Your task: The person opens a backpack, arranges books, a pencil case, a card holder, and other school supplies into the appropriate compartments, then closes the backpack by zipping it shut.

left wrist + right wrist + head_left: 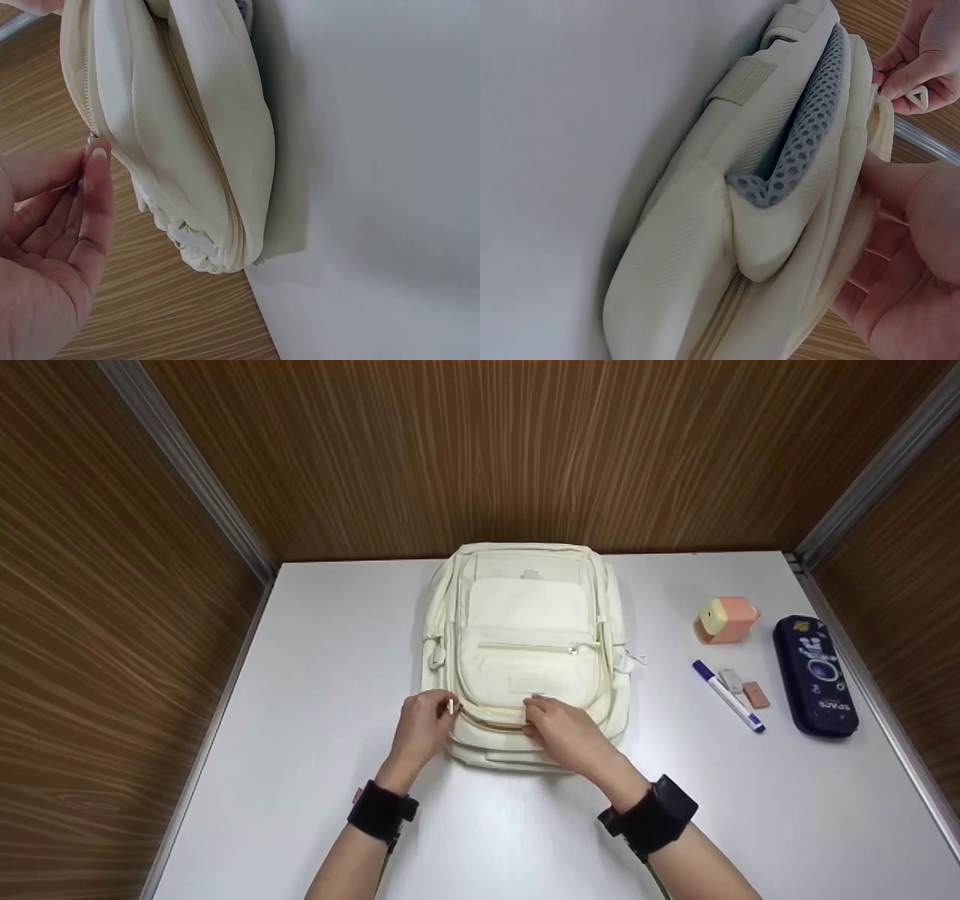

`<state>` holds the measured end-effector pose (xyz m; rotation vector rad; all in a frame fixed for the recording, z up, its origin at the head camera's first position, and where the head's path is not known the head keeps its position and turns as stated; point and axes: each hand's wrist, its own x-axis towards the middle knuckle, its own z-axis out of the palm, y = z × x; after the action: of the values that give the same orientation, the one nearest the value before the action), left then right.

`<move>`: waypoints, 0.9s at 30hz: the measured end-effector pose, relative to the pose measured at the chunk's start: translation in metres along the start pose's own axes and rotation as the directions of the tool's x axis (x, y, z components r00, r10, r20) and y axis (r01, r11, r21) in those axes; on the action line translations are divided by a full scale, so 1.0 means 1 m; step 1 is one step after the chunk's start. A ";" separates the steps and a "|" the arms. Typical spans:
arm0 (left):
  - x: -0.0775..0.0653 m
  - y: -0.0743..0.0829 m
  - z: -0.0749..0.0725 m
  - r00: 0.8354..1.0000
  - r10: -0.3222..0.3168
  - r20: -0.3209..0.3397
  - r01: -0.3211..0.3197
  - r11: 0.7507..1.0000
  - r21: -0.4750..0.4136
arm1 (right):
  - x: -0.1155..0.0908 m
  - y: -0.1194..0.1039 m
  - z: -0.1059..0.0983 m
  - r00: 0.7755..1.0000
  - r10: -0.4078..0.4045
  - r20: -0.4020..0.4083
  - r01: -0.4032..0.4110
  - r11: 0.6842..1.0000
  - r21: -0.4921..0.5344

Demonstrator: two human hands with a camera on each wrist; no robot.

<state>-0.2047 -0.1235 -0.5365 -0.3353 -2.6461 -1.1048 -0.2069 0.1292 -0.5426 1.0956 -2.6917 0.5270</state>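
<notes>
A cream backpack lies with its front pocket side up on the white table. At the lower left of its front, my left hand pinches a zipper pull between thumb and forefinger. The left wrist view shows those fingertips at the end of a zipper along the pocket's edge. A small white triangular tab hangs by the left hand in the right wrist view. My right hand grips the pocket's edge near the bottom middle, thumb on one side and fingers on the other.
Right of the backpack are a pink and yellow pencil sharpener, a blue and white marker, a grey piece, a pink eraser and a dark blue pencil case. Wood-grain panels enclose the table.
</notes>
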 end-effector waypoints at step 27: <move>0.046 -0.030 0.011 0.981 0.191 -0.025 -0.173 0.930 0.324 | -0.002 0.004 -0.018 0.995 0.041 0.087 -0.058 0.977 0.205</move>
<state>-0.2589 -0.1315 -0.5492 -0.4631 -2.6224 -0.6044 -0.2074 0.1404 -0.5274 1.1259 -2.7916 0.8043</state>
